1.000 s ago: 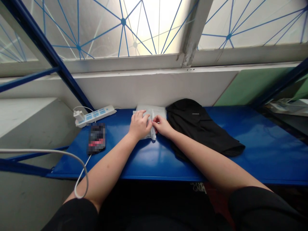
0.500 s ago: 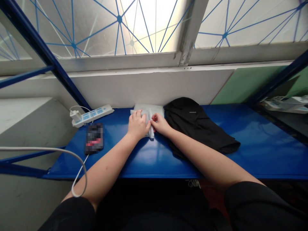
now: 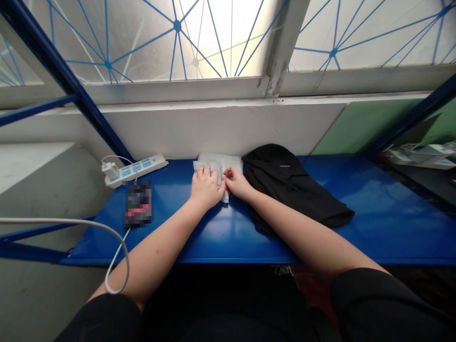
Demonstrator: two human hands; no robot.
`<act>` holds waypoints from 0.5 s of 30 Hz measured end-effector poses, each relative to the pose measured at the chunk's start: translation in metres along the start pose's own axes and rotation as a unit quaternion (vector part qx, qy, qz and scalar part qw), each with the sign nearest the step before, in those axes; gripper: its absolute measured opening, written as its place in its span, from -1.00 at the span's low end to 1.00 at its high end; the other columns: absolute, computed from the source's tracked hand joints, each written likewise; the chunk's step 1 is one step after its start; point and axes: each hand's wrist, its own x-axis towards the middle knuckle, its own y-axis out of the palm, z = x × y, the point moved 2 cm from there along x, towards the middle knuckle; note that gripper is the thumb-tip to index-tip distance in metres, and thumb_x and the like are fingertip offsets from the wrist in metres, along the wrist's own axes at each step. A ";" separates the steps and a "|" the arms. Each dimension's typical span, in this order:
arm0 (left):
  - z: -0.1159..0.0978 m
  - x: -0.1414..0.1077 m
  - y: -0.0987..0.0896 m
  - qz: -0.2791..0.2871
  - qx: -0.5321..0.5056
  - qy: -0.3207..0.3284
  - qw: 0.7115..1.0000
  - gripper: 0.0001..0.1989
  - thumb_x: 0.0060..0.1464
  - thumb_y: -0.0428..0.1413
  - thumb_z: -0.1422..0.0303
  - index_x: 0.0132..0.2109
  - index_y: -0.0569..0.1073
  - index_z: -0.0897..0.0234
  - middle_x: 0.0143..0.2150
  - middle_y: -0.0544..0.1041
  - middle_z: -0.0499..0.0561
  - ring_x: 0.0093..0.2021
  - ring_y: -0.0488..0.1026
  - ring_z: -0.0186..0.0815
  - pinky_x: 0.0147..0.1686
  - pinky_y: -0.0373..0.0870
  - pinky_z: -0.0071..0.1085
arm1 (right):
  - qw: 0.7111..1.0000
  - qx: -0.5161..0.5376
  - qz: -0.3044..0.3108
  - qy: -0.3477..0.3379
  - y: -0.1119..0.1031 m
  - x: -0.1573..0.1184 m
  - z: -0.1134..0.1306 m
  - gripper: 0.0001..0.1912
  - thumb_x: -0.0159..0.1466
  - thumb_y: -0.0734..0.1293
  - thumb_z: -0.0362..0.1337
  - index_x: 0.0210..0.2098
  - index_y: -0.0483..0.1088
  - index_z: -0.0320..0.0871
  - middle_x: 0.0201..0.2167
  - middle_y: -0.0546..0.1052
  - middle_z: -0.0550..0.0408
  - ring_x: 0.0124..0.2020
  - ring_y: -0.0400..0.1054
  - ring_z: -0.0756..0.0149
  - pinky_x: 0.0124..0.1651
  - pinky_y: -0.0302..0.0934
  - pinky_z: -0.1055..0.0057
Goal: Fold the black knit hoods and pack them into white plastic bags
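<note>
A pale, whitish packet or folded sheet [image 3: 228, 161] lies at the back of the blue table, against the wall. My left hand [image 3: 206, 187] rests flat on its left part, fingers spread a little. My right hand [image 3: 237, 183] is at its right side, thumb and fingertips pinched together on the packet's edge, close to my left thumb. What exactly the right fingertips grip is too small to make out. Beside my right hand lies a black cloth garment [image 3: 285, 180], partly under my right forearm.
On the left are a white power strip [image 3: 142, 167] with a plugged-in charger and a blurred-out phone-like object [image 3: 138, 204] with a cable. A white cable loops over my left forearm. Blue metal posts [image 3: 89, 107] flank the blue table [image 3: 384, 213].
Both hands stay almost in place. My left hand has shifted very slightly down and to the right on the packet, and the packet's front edge sits a little differently.
</note>
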 end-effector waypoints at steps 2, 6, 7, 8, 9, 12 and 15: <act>0.000 0.000 0.000 0.002 -0.003 -0.001 1.000 -0.55 0.28 -0.02 0.10 0.13 0.44 0.30 0.25 0.36 0.29 0.26 0.23 0.08 0.14 0.27 -0.06 | 1.000 0.006 0.000 0.002 0.000 0.000 -0.001 -0.85 0.32 0.26 -0.38 -0.18 0.19 -0.06 -0.43 0.42 0.29 -0.72 0.27 0.51 -0.66 0.13 0.54; 0.001 0.000 -0.001 0.004 -0.008 0.000 1.000 -0.56 0.28 -0.02 0.11 0.13 0.44 0.29 0.25 0.36 0.29 0.26 0.23 0.07 0.15 0.27 -0.06 | 1.000 0.012 0.006 0.003 0.002 0.001 -0.003 -0.87 0.32 0.25 -0.38 -0.18 0.20 -0.07 -0.42 0.42 0.29 -0.71 0.28 0.51 -0.66 0.14 0.54; 0.001 0.000 0.000 0.003 -0.010 -0.001 1.000 -0.56 0.28 -0.02 0.11 0.13 0.44 0.29 0.25 0.36 0.29 0.26 0.23 0.07 0.15 0.27 -0.06 | 1.000 0.012 0.008 0.003 0.002 0.001 -0.003 -0.86 0.31 0.25 -0.39 -0.18 0.20 -0.07 -0.43 0.42 0.29 -0.71 0.28 0.51 -0.66 0.14 0.54; 0.001 0.000 0.000 0.002 -0.011 -0.001 1.000 -0.57 0.28 -0.02 0.12 0.13 0.45 0.29 0.25 0.36 0.29 0.26 0.24 0.07 0.15 0.27 -0.05 | 1.000 0.013 0.009 0.003 0.002 0.001 -0.002 -0.86 0.31 0.25 -0.40 -0.18 0.20 -0.07 -0.43 0.42 0.29 -0.71 0.28 0.51 -0.66 0.14 0.54; 0.001 0.000 0.001 0.000 -0.013 0.000 1.000 -0.57 0.28 -0.01 0.12 0.12 0.45 0.28 0.25 0.36 0.30 0.26 0.24 0.08 0.15 0.27 -0.05 | 1.000 0.014 0.009 0.002 0.002 0.001 -0.002 -0.85 0.30 0.25 -0.40 -0.19 0.20 -0.07 -0.44 0.42 0.30 -0.71 0.28 0.51 -0.66 0.14 0.54; 0.002 0.001 0.002 -0.009 -0.024 0.002 1.000 -0.58 0.26 0.01 0.12 0.10 0.46 0.28 0.23 0.37 0.31 0.25 0.25 0.10 0.14 0.28 -0.03 | 1.000 0.020 0.013 0.009 0.001 0.000 0.001 -0.84 0.30 0.25 -0.42 -0.19 0.20 -0.07 -0.47 0.42 0.30 -0.72 0.30 0.49 -0.66 0.15 0.54; 0.002 0.001 0.002 -0.012 -0.028 0.004 1.000 -0.60 0.26 0.02 0.13 0.08 0.47 0.28 0.23 0.38 0.31 0.24 0.27 0.10 0.13 0.29 -0.03 | 0.999 0.025 0.027 0.026 0.001 -0.001 0.002 -0.83 0.30 0.25 -0.43 -0.19 0.20 -0.06 -0.53 0.43 0.32 -0.72 0.32 0.47 -0.66 0.15 0.56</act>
